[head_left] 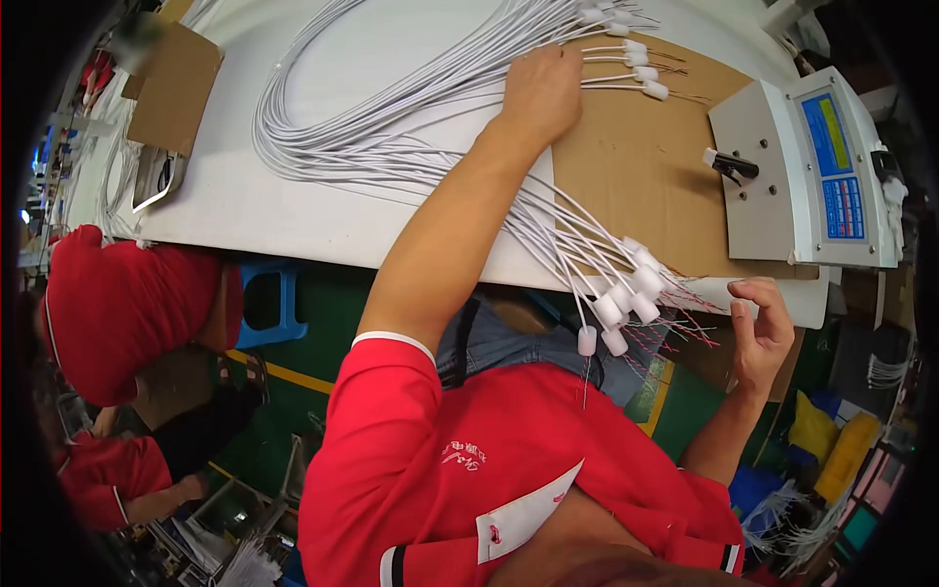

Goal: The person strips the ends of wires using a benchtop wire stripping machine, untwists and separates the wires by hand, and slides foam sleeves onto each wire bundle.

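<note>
My left hand (543, 93) is closed over several white cables at the top of the table. Just right of it, cable ends with white plugs (655, 89) and bare copper-coloured wires lie on brown cardboard (626, 147). My right hand (763, 333) is at the table's front edge, its fingers curled but apart, holding nothing. To its left, a cluster of white plugs (646, 282) with thin red and white wires hangs over the edge. The long white cables (293, 147) loop round on the left.
A device with a display and keypad (831, 166) stands on the right, a black clip on its front. At the left are a cardboard box (176, 88) and a person in a red shirt (137, 303) near a blue stool (289, 308). The table edge (293, 256) runs before me.
</note>
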`<state>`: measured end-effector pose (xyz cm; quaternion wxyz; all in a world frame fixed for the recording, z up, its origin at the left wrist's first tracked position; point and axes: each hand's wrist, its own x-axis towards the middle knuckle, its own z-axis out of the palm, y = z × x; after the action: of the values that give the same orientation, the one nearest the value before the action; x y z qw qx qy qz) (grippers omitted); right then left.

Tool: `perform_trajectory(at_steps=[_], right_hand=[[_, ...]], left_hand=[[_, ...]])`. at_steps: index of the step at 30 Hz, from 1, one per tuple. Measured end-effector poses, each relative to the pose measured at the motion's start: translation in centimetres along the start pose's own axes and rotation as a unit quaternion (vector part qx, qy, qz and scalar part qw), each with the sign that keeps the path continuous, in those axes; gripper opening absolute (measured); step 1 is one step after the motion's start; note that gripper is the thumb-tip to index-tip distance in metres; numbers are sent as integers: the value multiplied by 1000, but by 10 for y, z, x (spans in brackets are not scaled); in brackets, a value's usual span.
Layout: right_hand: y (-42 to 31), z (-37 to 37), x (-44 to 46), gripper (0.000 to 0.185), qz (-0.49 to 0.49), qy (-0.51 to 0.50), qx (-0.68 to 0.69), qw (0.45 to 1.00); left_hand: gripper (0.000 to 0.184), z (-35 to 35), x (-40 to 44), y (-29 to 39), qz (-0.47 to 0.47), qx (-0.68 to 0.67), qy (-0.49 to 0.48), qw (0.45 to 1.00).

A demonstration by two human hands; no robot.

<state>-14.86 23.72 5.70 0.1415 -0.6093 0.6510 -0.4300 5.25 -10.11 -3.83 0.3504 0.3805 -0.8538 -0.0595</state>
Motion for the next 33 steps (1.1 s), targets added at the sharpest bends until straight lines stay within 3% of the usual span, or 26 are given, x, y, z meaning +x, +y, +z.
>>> perform_trajectory(at_steps=[11,17,20,23,26,29,32,33], right_hand=[[-13,9,19,19,-15,6,-9,1000],[-14,8,21,19,-24,8,-18,1000],[-13,8,20,18,-20,7,-15,1000],[-14,8,19,17,-15,7,-15,1000],[-14,6,20,16,-11,13,-14,1000],[-14,4,21,15,-9,16,-10,1000],[-18,6,29,15,-13,10,-4,1000],[-19,7,32,14,-12,6,-2,1000]], left_hand=[[13,-9,1,1,35,-13,-25,999],[11,-11,0,11,2,-24,20,1000],[11,-12,1,10,-17,-8,-42,999],[12,-10,2,8,3,3,-19,1000],[14,-22,5,20,-31,-65,-2,997],[14,-29,4,34,-3,-123,4,992],[14,-10,-3,26,44,-65,-64,995],[14,-10,-3,28,40,-57,-48,996]])
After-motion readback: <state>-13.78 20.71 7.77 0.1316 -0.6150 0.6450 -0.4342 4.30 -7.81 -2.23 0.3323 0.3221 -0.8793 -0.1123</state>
